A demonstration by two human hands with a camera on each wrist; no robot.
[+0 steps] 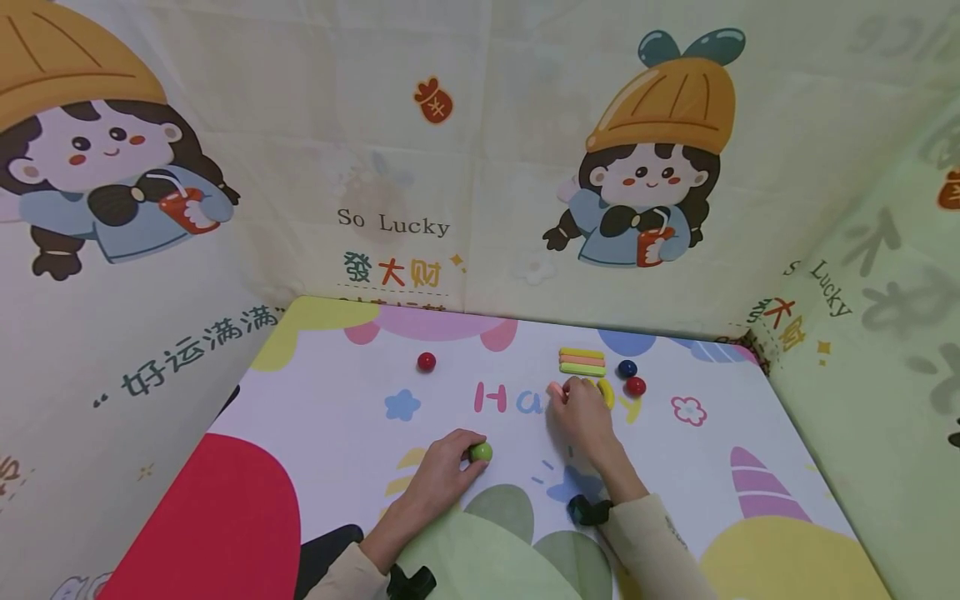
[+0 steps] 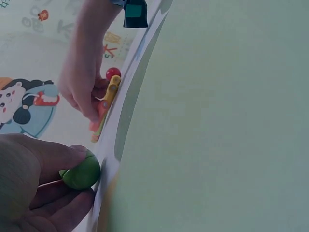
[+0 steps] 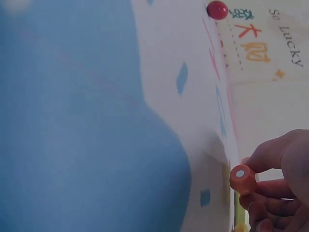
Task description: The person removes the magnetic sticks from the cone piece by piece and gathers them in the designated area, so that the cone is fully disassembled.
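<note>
My left hand (image 1: 441,468) pinches a green ball (image 1: 482,452) between thumb and fingers, low over the printed mat. In the left wrist view the same green ball (image 2: 82,171) shows a seam line. Farther away, my right hand (image 1: 587,414) pinches a short salmon-pink stick (image 1: 555,389). Its near end (image 3: 243,180) carries a round silvery dot in the right wrist view. Just beyond the right fingers lie several straight sticks (image 1: 582,362), yellow, pink and green, side by side. A curved yellow piece (image 1: 606,393) sits right beside that hand, partly hidden by it.
A dark blue ball (image 1: 627,369) and a red ball (image 1: 635,386) lie right of the sticks. Another red ball (image 1: 427,362) sits at the back left. The mat (image 1: 330,392) with coloured prints ends at a cloth wall (image 1: 487,167) behind and at both sides.
</note>
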